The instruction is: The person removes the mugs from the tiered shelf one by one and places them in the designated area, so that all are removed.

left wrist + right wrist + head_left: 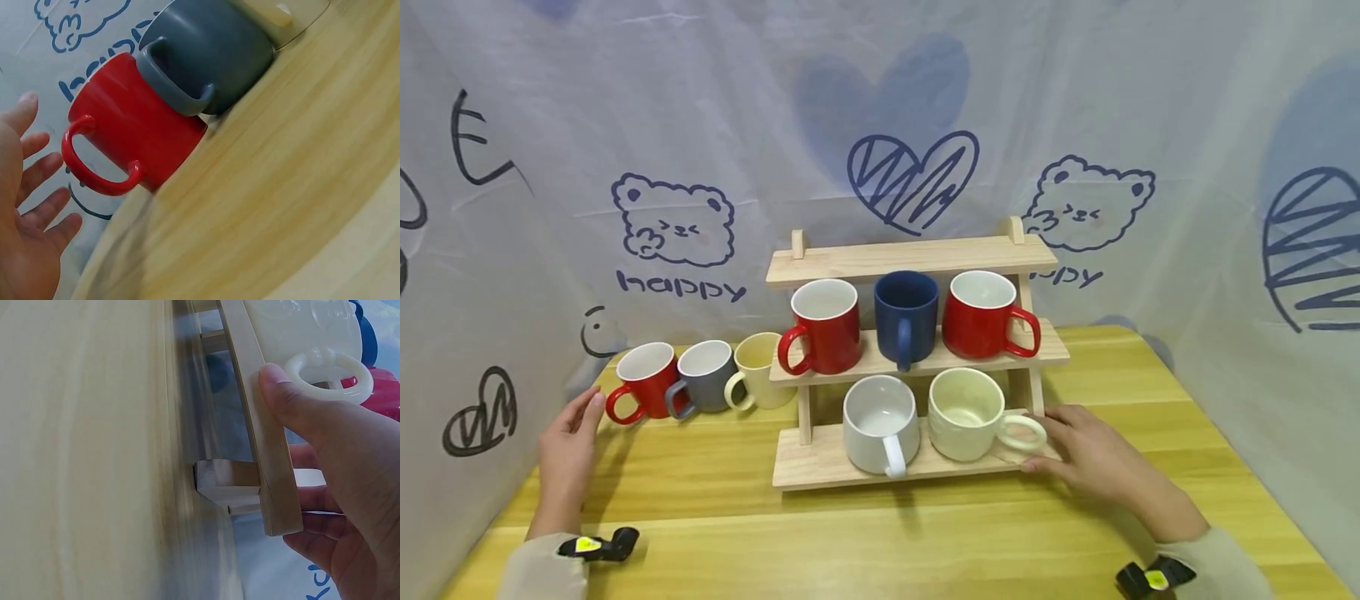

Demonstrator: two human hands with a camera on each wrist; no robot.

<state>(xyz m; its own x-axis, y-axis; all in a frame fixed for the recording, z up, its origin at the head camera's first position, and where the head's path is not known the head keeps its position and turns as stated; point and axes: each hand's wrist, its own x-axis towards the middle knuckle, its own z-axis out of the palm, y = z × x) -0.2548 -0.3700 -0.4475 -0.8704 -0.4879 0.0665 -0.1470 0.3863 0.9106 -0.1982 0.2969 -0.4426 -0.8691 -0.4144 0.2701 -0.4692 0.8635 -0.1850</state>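
At the left, my left hand (568, 437) is beside a red mug (658, 387) with a white inside. In the left wrist view its fingers (39, 206) are spread, a small gap short of the mug's handle (100, 184). My right hand (1093, 454) grips the right end of the lower board of a wooden tiered rack (808, 467). The thumb rests on the board's front (275, 481), while the other fingers reach round behind it. Just by that thumb is the handle of a cream mug (962, 429) standing on the lower board.
A light grey mug (868, 437) shares the lower tier. Above stand a red mug (835, 333), a blue mug (895, 321) and another red mug (973, 325). Left of the rack, a grey mug (711, 379) and a yellow mug (763, 375) stand on the wooden table (850, 542).
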